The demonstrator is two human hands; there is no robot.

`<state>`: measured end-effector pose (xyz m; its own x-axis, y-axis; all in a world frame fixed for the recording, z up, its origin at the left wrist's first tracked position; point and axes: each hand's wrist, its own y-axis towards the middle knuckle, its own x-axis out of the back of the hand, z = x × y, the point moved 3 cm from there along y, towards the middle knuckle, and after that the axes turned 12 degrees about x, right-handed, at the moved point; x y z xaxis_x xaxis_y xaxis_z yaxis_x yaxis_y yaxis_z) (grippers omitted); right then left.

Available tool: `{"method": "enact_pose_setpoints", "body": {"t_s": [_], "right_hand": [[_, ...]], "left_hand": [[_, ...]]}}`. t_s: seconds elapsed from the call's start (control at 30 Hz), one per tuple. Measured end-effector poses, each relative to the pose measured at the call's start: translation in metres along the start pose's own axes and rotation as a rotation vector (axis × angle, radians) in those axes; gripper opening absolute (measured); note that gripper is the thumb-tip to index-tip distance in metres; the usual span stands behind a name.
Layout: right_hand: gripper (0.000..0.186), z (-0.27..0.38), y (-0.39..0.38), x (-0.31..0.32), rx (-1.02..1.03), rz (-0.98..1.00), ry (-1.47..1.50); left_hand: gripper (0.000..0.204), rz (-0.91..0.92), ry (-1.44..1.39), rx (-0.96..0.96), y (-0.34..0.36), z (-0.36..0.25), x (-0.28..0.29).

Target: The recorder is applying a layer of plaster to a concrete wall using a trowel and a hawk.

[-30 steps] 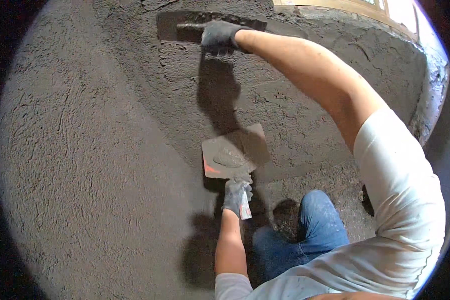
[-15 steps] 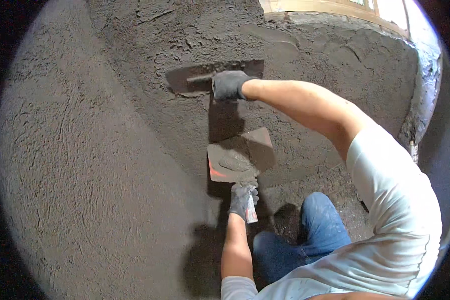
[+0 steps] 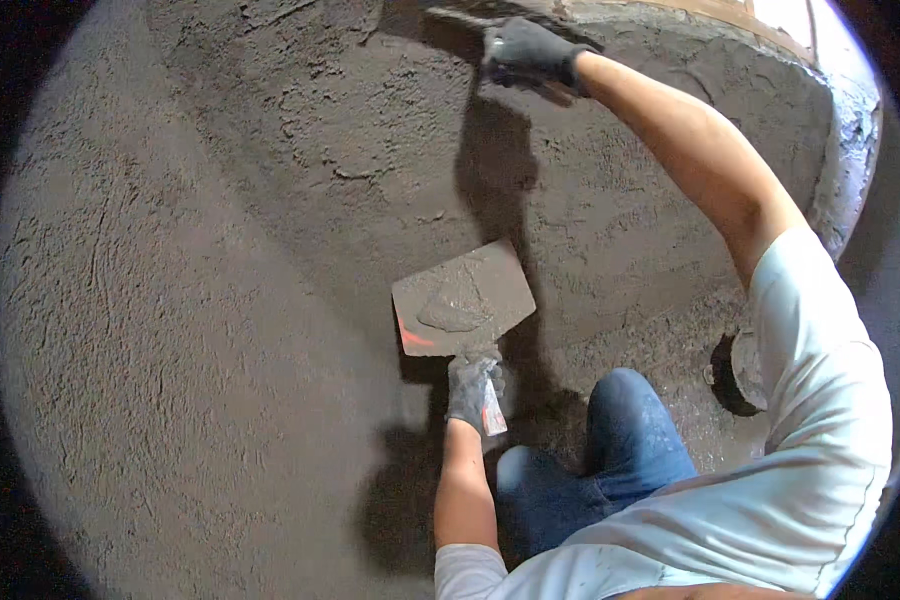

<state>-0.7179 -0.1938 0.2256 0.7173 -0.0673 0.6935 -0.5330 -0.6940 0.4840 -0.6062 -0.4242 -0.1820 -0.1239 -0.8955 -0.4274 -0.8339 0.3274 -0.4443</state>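
My left hand (image 3: 473,388), in a grey-smeared dark glove, is closed round the short handle of a wide, flat trowel (image 3: 500,285). Its angular blade is held away from me, with a patch of wet mortar (image 3: 450,308) on top and an orange-red mark near one corner. Farther off and to the right, my gloved right hand (image 3: 535,55) grips a long plastering trowel (image 3: 450,36). That trowel is up by the far edge of the mortared wall (image 3: 370,140); the glove and the picture's rim hide part of its blade.
At the top right runs a wooden frame (image 3: 730,18) above a mortar ledge. Pale bluish sheeting (image 3: 855,150) hangs along the right edge. A round bucket-like container (image 3: 748,365) stands near my right elbow. A rough grey surface (image 3: 170,350) spreads on the left.
My right hand has swept the plastering trowel upward and to the right, leaving smoother mortar behind. My left hand and its trowel have shifted slightly left. The round container has come into view.
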Motion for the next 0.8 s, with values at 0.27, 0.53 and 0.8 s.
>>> {"method": "enact_pose_setpoints", "body": {"t_s": [0.27,0.53,0.8], "right_hand": [[0.046,0.141,-0.021,-0.07,-0.02,0.023,0.219],[0.028,0.147,0.031,-0.088,-0.335,-0.104,0.582],[0.018,0.054,0.025,-0.068,-0.19,-0.227,0.309]], "left_hand": [[0.018,-0.046,0.1,-0.092,-0.014,0.025,0.012],[0.011,0.008,0.047,0.139,0.011,0.027,0.011],[0.01,0.017,0.144,0.01,0.018,0.013,-0.019]]}}
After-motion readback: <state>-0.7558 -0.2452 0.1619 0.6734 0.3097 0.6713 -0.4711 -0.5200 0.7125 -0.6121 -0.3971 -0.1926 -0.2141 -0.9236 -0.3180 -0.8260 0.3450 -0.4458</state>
